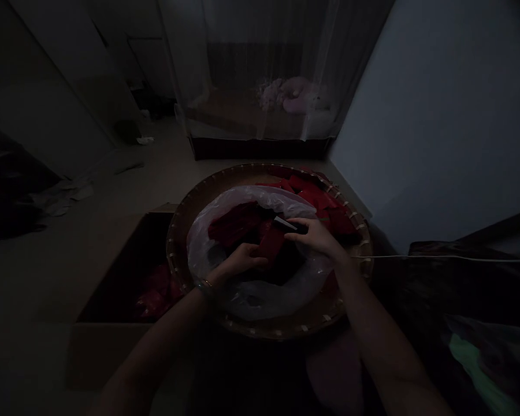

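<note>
Dimly lit, 2 bare hands meet over a round woven tray [172,245], inside the open mouth of a whitish plastic bag [253,300]. The left hand [242,259] grasps the near end of a dark red piece [272,242], its thumb and fingers closed on the edge; a bracelet [205,283] circles that wrist. The right hand [309,234] grips a small tool [285,223] with a pale, flat, tapering part that points left, just above the far end of the red piece; its exact kind is too dark to tell. The red piece lies over the middle of the bag's opening, with a bulkier dark red bundle [234,224] just beside it, to the left.

More red pieces [316,199] are heaped on the tray's far right side, against the rim. Left of the tray, an open cardboard box [108,332] stands on the floor [156,162], with shiny red items [158,292] in it. A thin white cord [450,257] runs from near the right forearm toward the right edge. Beyond the tray hangs a sheer curtain [238,124], with pink plush-looking things [297,95] behind it.
</note>
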Available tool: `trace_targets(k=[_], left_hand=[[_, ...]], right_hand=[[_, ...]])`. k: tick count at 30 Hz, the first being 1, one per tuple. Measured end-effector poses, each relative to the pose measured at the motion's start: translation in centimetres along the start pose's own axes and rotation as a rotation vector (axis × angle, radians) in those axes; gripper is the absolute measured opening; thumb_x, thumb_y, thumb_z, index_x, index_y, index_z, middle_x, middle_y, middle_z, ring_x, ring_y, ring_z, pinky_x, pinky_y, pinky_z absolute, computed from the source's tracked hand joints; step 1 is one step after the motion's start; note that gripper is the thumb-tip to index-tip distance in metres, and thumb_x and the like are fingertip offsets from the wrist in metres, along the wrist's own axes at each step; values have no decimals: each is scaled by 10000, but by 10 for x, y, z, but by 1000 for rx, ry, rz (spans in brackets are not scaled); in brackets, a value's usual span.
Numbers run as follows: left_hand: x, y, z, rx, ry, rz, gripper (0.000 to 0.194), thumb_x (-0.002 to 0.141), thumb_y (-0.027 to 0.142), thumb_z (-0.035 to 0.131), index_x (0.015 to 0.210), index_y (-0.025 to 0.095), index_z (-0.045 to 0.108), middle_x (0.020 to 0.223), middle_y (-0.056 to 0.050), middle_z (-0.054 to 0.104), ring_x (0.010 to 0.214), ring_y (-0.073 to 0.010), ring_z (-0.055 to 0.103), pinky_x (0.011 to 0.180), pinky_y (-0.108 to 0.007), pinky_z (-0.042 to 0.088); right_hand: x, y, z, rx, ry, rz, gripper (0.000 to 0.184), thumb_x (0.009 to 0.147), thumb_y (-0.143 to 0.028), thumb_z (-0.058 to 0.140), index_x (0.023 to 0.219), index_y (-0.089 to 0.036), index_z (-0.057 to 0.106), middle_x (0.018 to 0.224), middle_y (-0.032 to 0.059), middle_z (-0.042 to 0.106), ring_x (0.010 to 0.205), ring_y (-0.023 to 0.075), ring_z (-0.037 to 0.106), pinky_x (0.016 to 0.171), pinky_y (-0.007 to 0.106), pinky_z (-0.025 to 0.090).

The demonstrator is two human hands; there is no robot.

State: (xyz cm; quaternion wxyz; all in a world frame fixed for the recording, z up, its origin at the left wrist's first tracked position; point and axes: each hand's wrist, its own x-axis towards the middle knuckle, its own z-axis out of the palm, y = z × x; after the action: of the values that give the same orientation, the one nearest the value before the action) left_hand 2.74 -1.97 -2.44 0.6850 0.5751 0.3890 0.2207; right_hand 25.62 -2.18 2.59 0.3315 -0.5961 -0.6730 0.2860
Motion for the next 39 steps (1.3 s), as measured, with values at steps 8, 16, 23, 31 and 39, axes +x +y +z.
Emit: trace_targets(k=[8,16,23,31,39], left_hand=[[-1,3,1,-31,-19,-6,307,635,237,765,883,80,672,746,-66,706,612,-136,642,575,-224,511],[0,1,-1,-38,-19,-2,328,620,249,774,883,78,679,738,-63,706,609,-138,645,575,-226,518],[6,0,-9,-120,157,-5,351,583,258,800,851,75,667,716,-69,703,605,-149,658,564,-225,518],[4,5,-12,-165,174,69,402,581,288,805,886,79,648,720,-63,697,626,-158,666,567,-224,525],[-3,7,-6,-34,-1,38,339,587,283,792,826,72,676,668,-50,690,557,-121,629,542,-194,483]], right_hand=[[-5,-19,11,-60,64,15,302,686,-355,701,960,-229,714,902,30,727,831,238,662,684,305,503],[-6,-19,10,-87,71,28,287,690,-375,701,941,-235,712,901,28,725,827,230,657,678,296,498],[-4,6,-14,-11,-125,10,471,672,-397,702,1092,-197,630,1038,40,680,933,211,629,804,318,476],[-11,9,-8,-196,-423,-49,457,644,-336,727,1075,-209,644,1071,60,679,947,249,623,808,332,464],[2,-45,21,-229,91,-220,280,889,-428,462,906,-214,642,892,57,691,818,192,619,728,283,423]])
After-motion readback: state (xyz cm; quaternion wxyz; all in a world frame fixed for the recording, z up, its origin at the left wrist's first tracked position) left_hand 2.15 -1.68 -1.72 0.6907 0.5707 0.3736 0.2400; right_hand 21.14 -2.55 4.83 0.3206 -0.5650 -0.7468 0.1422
